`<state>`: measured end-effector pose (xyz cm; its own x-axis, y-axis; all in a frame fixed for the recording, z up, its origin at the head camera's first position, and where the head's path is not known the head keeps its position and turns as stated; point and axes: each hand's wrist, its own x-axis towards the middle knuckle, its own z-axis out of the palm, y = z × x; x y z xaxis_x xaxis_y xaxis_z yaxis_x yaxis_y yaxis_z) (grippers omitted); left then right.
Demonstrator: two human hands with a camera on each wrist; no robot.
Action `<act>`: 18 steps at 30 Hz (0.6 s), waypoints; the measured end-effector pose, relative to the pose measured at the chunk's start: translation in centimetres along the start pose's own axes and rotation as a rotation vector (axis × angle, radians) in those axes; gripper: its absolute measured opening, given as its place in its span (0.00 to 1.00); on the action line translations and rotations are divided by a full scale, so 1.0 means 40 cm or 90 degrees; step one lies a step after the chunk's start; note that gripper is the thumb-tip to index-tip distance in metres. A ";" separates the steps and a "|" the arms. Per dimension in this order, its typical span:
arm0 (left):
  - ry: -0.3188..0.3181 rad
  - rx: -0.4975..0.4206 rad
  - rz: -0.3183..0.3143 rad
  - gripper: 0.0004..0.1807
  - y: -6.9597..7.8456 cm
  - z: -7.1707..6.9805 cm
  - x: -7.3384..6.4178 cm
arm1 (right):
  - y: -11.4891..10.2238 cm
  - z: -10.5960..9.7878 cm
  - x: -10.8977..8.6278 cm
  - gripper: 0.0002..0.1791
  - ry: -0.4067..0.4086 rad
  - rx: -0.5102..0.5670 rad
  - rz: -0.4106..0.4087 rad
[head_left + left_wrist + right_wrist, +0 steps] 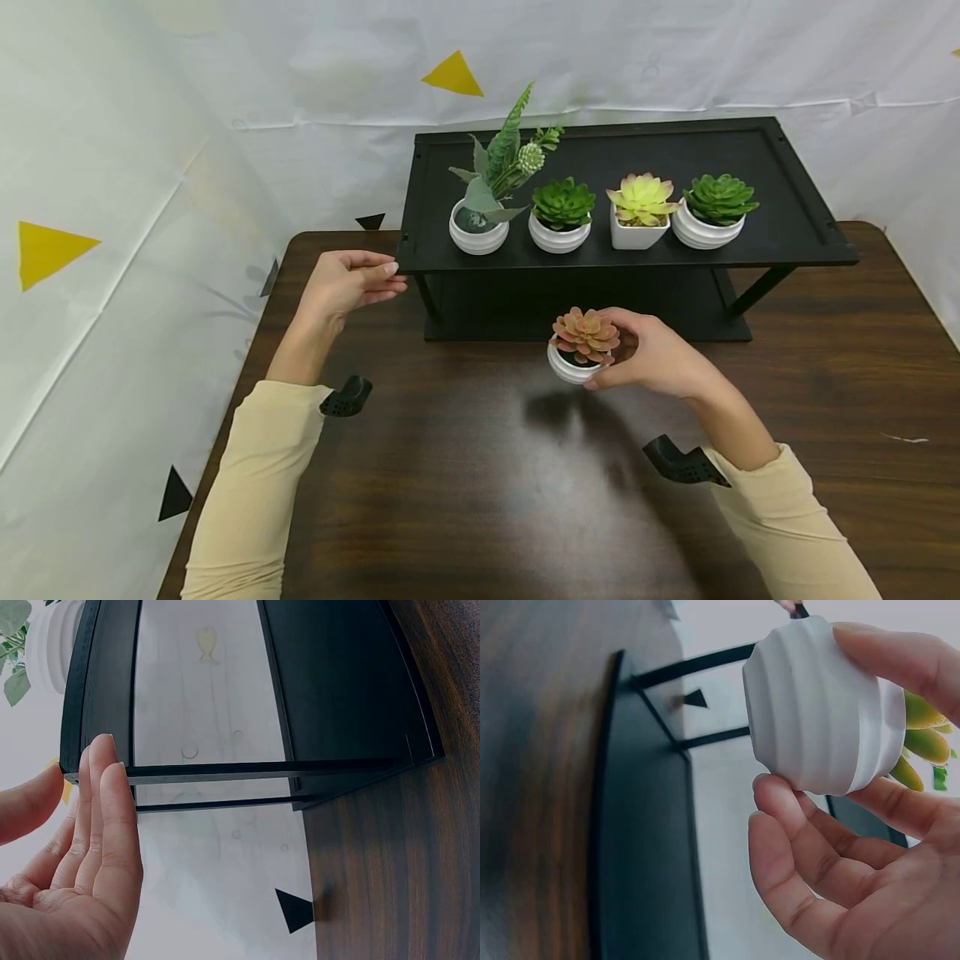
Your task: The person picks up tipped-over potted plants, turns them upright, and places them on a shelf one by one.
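Observation:
My right hand (pixel 660 358) holds a small potted succulent (pixel 587 335) with orange-pink leaves, up above the table before the shelf. In the right wrist view, thumb and fingers grip its ribbed white pot (pixel 817 705) from opposite sides. At the front left corner of a black two-tier shelf (pixel 630 260), my left hand (pixel 347 287) pinches the upper board, thumb at its edge and fingers beneath, as the left wrist view shows. Along that board stand a tall leafy plant (pixel 480 237), a green succulent (pixel 562 207), a yellow-green succulent (pixel 642 204) and another green succulent (pixel 718 204).
The shelf stands at the back of a dark brown wooden table (pixel 465 467). Its lower board (pixel 510 312) lies close over the tabletop, with slanted supports (pixel 759 292) at the ends. White sheeting (pixel 322 67) with yellow and black triangles hangs behind and to the left.

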<state>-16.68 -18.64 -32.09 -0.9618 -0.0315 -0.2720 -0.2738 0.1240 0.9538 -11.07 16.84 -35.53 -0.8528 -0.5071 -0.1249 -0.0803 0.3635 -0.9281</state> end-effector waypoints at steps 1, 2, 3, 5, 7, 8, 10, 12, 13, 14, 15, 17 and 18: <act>0.000 0.000 0.000 0.13 0.000 0.000 0.000 | -0.004 -0.008 -0.004 0.34 0.006 -0.007 0.002; 0.000 -0.002 -0.001 0.13 0.000 0.000 0.000 | -0.007 -0.015 -0.008 0.34 0.012 -0.016 0.004; 0.000 -0.003 -0.001 0.13 0.000 0.000 0.000 | -0.011 -0.023 -0.012 0.34 0.018 -0.015 0.009; 0.000 -0.005 -0.002 0.13 0.000 0.000 0.000 | -0.018 -0.036 -0.019 0.34 0.026 -0.023 0.016; -0.001 -0.004 -0.003 0.13 0.000 0.000 -0.001 | -0.023 -0.050 -0.027 0.34 0.033 -0.026 0.023; -0.001 -0.003 -0.004 0.13 0.001 0.001 -0.001 | -0.026 -0.057 -0.031 0.34 0.038 -0.028 0.023; 0.000 0.001 -0.002 0.13 0.001 0.001 -0.001 | -0.031 -0.069 -0.039 0.34 0.046 -0.032 0.026; -0.001 0.003 -0.002 0.13 0.001 0.000 -0.001 | -0.036 -0.082 -0.047 0.34 0.057 -0.035 0.030; -0.002 0.003 -0.002 0.13 0.001 0.000 -0.001 | -0.038 -0.089 -0.052 0.34 0.063 -0.040 0.033; -0.002 0.003 -0.001 0.13 0.001 0.000 -0.001 | -0.039 -0.095 -0.055 0.34 0.069 -0.047 0.035; -0.002 0.002 0.000 0.13 0.001 0.000 -0.002 | -0.041 -0.102 -0.059 0.34 0.074 -0.052 0.037; -0.002 0.000 0.000 0.13 0.002 0.001 -0.002 | -0.043 -0.116 -0.066 0.33 0.085 -0.061 0.041; -0.002 -0.001 0.000 0.13 0.002 0.001 -0.003 | -0.044 -0.123 -0.069 0.33 0.088 -0.067 0.041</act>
<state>-16.60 -18.59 -31.99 -0.9618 -0.0282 -0.2724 -0.2738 0.1217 0.9541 -11.10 21.45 -31.83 -0.9204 -0.3698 -0.1267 -0.0704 0.4756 -0.8768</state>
